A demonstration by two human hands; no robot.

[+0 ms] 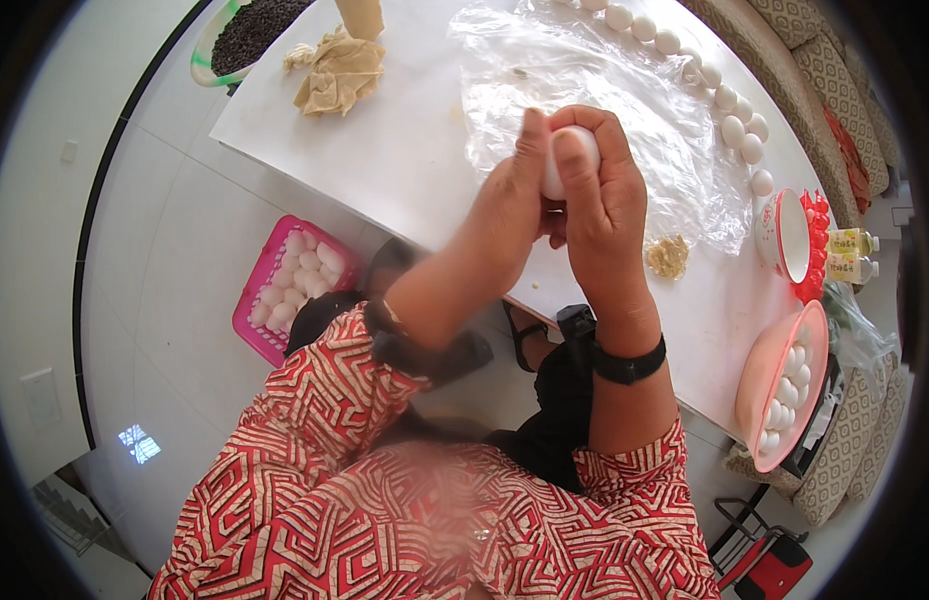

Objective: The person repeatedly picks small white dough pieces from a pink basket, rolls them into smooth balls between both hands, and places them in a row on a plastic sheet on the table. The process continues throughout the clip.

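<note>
Above the table's near side, my left hand (pixel 513 184) and my right hand (pixel 610 176) are cupped together around a white egg (pixel 555 178). My right thumb lies across the egg's face, with the right fingers curled over its far end. The left palm presses against its other side, and some fingers are hidden beneath it. Under and beyond the hands spreads a crumpled clear plastic sheet (pixel 659 150). Next to the sheet's near edge sits a small yellow-brown crumbly lump (pixel 667 257). A curved line of white eggs (pixel 667 42) runs along the table's far right side.
On the white table (pixel 404 165) lies a crumpled tan wrapper (pixel 343 75). To the right stand a patterned bowl (pixel 793 236), a red egg tray (pixel 812 247), two bottles (pixel 847 266) and a pink basin (pixel 757 390) of eggs. A pink basket (pixel 254 300) with eggs is at lower left.
</note>
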